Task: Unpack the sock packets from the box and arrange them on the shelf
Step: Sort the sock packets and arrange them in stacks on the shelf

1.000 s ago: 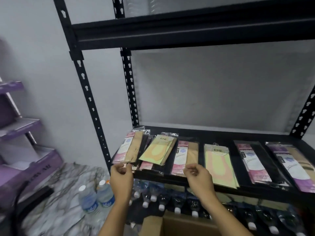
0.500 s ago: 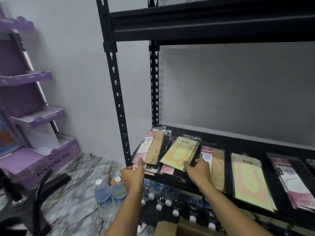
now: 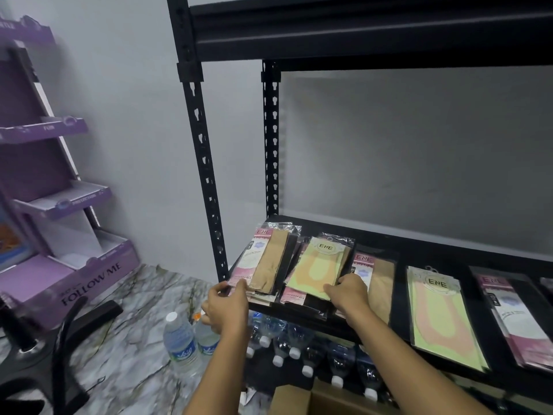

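Your left hand (image 3: pixel 226 307) pinched the tan packet (image 3: pixel 270 265) and your right hand (image 3: pixel 350 295) held the yellow packet (image 3: pixel 317 265), maybe to straighten them.

This looks like a small shop stockroom, with a steel shelving rack (image 3: pixel 359 34) at 12 o'clock carrying branded sock packets (image 3: pixel 437 310), a purple cardboard display stand (image 3: pixel 59 199) at 9 o'clock, and water bottles (image 3: pixel 179 339) at 6 o'clock.

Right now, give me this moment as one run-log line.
phase: arranging packets | left hand: grips beige sock packet at shelf front | right hand: holds yellow ENE sock packet | cardboard box: below shelf
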Motion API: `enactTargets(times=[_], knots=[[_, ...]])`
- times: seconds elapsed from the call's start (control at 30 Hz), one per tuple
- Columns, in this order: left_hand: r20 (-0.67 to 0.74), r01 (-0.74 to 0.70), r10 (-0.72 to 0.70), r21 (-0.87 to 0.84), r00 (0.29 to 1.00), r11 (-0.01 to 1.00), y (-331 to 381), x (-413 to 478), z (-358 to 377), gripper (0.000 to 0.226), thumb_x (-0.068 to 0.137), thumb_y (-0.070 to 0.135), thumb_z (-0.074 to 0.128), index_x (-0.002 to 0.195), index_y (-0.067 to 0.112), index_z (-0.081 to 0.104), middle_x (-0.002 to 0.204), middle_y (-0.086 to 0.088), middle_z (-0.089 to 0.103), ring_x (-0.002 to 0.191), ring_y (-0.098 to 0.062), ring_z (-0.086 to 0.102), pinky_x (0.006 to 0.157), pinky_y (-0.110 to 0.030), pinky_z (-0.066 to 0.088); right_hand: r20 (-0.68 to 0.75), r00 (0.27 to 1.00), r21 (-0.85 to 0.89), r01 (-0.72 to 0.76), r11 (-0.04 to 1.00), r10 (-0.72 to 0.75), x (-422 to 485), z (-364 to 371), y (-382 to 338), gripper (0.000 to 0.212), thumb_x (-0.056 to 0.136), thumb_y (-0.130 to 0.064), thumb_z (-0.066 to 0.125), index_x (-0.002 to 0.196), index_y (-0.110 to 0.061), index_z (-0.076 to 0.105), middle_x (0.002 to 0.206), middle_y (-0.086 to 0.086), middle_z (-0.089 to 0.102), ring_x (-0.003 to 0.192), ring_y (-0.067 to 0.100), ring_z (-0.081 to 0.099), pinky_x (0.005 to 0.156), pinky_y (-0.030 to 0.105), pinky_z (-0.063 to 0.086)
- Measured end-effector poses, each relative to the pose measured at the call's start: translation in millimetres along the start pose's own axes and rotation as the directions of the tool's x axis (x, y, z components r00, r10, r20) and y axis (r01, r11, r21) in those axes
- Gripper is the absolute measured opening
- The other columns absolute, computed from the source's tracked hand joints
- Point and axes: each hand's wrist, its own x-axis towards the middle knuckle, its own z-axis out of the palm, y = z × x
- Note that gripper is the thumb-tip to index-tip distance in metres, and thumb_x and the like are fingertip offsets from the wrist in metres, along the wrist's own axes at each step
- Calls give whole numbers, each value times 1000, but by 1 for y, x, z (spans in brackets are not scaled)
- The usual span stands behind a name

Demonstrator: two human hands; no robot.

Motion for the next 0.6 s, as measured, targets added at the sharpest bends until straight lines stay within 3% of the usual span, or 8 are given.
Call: enactTargets(times=[0.07, 0.13, 0.23, 0.3, 0.4, 0.6], knots=[[-7, -13, 12, -79, 1000, 997, 0, 1, -3, 27, 76, 31, 76, 98, 23, 62, 105, -3, 63, 114, -29, 47, 91, -40, 39, -13, 1000, 31, -13, 999, 13, -2, -1, -1, 19, 83, -9, 64, 96, 6, 64, 95, 18, 67, 75, 24, 60, 55, 28, 44], [10, -4, 6, -187, 1000, 982, 4, -6, -7, 28, 77, 22, 76, 100, 20, 61, 88, 3, 64, 97, -24, 59, 82, -37, 47, -24, 999, 94, -25, 995, 27, -4, -2, -3, 24, 81, -6, 64, 102, 8, 63, 104, 20, 68, 91, 30, 65, 68, 38, 55], [71, 17, 4, -293, 997, 956, 7, -15, -15, 30, 80, 10, 73, 104, 16, 56, 82, 0, 66, 77, -21, 62, 69, -32, 48, -27, 998, 179, -44, 983, 50, -8, -2, -5, 33, 79, -3, 65, 107, 13, 61, 111, 28, 64, 101, 39, 63, 84, 51, 53], [142, 38, 15, -360, 990, 932, 6, -15, -17, 32, 83, 4, 70, 105, 18, 51, 88, -12, 71, 78, -25, 67, 73, -37, 55, 0, 998, 251, -67, 966, 70, -11, -4, -5, 35, 80, -1, 65, 113, 9, 59, 109, 28, 64, 90, 40, 66, 80, 52, 55], [232, 99, 12, -463, 973, 881, 6, -16, -21, 36, 86, -4, 65, 108, 15, 44, 94, -19, 68, 79, -28, 68, 73, -38, 59, 45, 993, 388, -114, 915, 105, -17, -7, -3, 33, 84, 0, 64, 115, -7, 54, 111, 14, 61, 68, 26, 64, 68, 44, 59], [313, 163, 35, -583, 949, 796, 6, -31, -30, 35, 88, -8, 61, 107, 14, 41, 94, -20, 65, 75, -24, 65, 71, -36, 60, 32, 998, 505, -58, 861, 48, -29, -16, 3, 36, 85, 3, 65, 115, -14, 56, 99, 8, 63, 71, 23, 62, 64, 37, 56]])
